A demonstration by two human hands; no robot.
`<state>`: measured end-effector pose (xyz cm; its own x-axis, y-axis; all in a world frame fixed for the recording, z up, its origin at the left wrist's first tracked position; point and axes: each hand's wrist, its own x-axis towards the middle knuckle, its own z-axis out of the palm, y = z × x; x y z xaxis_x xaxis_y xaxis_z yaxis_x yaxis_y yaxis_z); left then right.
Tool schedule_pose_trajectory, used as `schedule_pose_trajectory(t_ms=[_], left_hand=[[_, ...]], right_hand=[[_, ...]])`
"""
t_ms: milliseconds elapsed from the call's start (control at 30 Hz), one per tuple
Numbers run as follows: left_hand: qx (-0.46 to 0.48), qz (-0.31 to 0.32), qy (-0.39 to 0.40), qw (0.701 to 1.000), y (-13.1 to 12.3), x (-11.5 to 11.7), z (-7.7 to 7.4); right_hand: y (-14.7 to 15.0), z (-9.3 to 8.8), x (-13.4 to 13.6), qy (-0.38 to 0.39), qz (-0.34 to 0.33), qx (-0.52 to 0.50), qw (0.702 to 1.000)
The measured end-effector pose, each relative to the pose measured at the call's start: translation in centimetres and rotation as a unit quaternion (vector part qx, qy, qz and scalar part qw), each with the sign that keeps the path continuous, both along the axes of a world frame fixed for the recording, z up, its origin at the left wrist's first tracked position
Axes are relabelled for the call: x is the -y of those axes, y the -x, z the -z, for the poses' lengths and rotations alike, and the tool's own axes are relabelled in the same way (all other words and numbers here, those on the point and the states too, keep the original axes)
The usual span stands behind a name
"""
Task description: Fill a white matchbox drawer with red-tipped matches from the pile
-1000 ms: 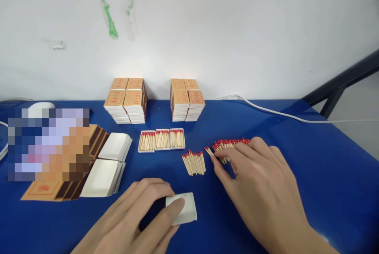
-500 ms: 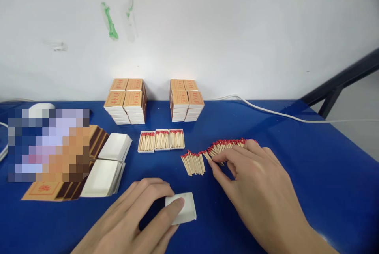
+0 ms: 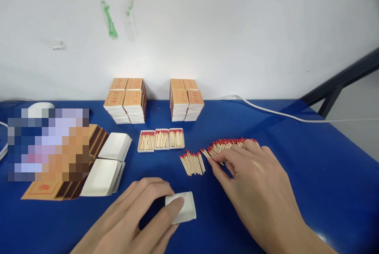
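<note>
My left hand [image 3: 145, 210] grips a small white matchbox tray [image 3: 187, 208] near the front of the table, thumb across its upper face. My right hand [image 3: 251, 183] pinches a few matches [image 3: 205, 153] between thumb and forefinger, at the left end of a long red-tipped match pile [image 3: 227, 143]. The fingers partly cover that pile. Just left of the pinch lies a smaller group of matches [image 3: 193, 163], side by side with heads pointing away from me. Three white trays filled with matches [image 3: 162, 139] stand in a row behind it.
Two stacks of orange matchboxes, a left stack [image 3: 125, 100] and a right stack [image 3: 186, 100], stand by the wall. White trays [image 3: 100, 177] and flat orange sleeves [image 3: 44, 189] lie at left, beside a blurred-out patch. A white cable [image 3: 266, 114] crosses the blue table [image 3: 331, 159].
My right fingertips and the pinched matches have shifted very slightly left, and the small match group has spread a little leftward. My left hand holds the tray as before.
</note>
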<state>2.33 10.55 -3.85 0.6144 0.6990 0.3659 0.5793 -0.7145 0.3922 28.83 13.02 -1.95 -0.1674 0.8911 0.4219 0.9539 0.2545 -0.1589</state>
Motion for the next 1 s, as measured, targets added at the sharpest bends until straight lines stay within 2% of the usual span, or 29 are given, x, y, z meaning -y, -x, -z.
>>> schedule_pose_trajectory(t_ms=[400,800,1000], left_hand=[[0.004,-0.004,0.003,1.000,0.0,0.0,0.0],[0.015,-0.004,0.022,1.000,0.0,0.1,0.0],[-0.030,0.036,-0.038,0.998,0.2,-0.1,-0.1]], right_hand=[[-0.1,-0.2,0.1,0.000,-0.005,0.013,1.000],[0.3,-0.5,0.2,0.008,-0.008,-0.028,1.000],[1.1,-0.9,-0.2,0.062,0.023,-0.064,0.996]])
